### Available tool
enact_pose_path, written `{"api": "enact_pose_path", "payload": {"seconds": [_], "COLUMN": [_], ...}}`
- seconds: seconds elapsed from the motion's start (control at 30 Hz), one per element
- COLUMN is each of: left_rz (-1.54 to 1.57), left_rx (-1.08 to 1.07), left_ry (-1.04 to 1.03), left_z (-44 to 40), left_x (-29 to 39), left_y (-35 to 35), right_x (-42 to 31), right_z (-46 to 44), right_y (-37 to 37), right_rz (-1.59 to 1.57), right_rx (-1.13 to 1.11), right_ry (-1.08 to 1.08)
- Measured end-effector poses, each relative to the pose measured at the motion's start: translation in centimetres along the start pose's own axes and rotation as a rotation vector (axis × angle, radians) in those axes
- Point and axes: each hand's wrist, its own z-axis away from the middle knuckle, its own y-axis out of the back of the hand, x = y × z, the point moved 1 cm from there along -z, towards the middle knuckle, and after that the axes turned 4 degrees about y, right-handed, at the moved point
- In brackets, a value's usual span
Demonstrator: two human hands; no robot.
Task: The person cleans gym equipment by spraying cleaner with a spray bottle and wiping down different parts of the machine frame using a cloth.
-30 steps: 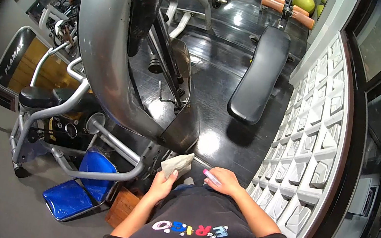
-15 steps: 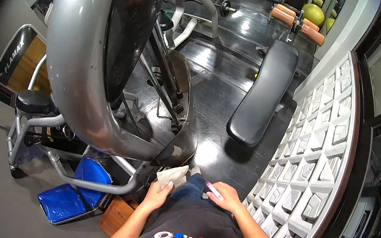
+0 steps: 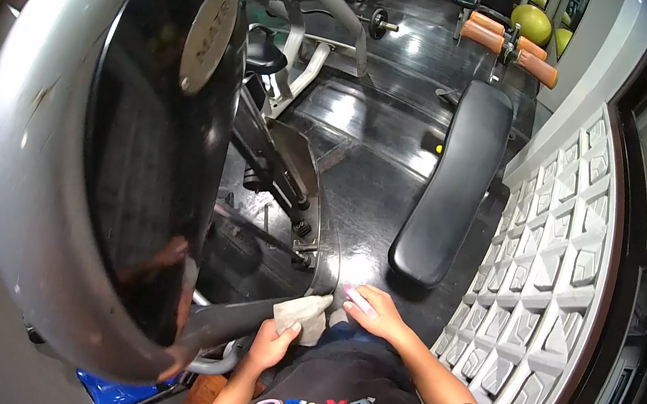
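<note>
My left hand [image 3: 269,346] is closed on a folded greyish-beige cloth [image 3: 303,316], the thumb lying over its lower edge. In my right hand [image 3: 383,316] is a small clear bottle [image 3: 360,300] with a pink top, its tip pointing up and left. Both hands are in front of my body, with the cloth and the bottle a short gap apart. Close on my left rises a grey and black weight machine [image 3: 25,124] with an oval plate; its lower frame passes just behind the cloth. My right fingers are partly hidden round the bottle.
A black padded bench [image 3: 455,188] stands ahead on the right. Along the right runs a white relief wall panel [image 3: 534,275]. A blue folding seat [image 3: 115,394] and a wooden box [image 3: 204,397] are low on the left. A barbell [image 3: 378,24] and a green ball [image 3: 531,24] are farther off.
My view has moved toward the machine, which looms larger on the left and hides more of the blue seat. The bottle and the cloth are held closer together, the bottle slightly higher.
</note>
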Motion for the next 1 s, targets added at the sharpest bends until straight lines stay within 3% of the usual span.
{"api": "enact_pose_path", "payload": {"seconds": [0.13,0.17,0.2,0.37,0.67,0.9,1.0], "left_rz": [0.117,0.121,0.028,0.164,0.057,0.283,0.369], "left_rx": [0.034,0.081,0.191,0.310,0.360,0.654,0.802], "left_ry": [0.005,0.044,0.232,0.062,0.129,0.165,0.129], "left_z": [-1.3,-1.5,-1.6,-4.5,-7.7,-2.2,-0.8], "left_x": [1.9,2.8,2.5,4.8,8.3,5.0,6.6], "left_y": [0.3,0.2,0.3,-1.6,-2.0,-4.7,-6.3], "right_x": [1.2,1.7,2.2,2.9,6.2,6.0,5.2], "right_z": [-5.0,-6.4,-7.7,-15.0,-22.0,-22.5,-22.1], "right_y": [2.0,2.6,3.2,6.7,9.1,6.8,5.9], "right_rz": [-0.068,-0.100,-0.137,-0.106,-0.103,-0.081,-0.101], "right_rx": [0.032,0.010,-0.017,-0.327,-0.503,-0.674,-0.762], "right_ry": [0.048,0.077,0.104,0.291,0.367,0.405,0.414]}}
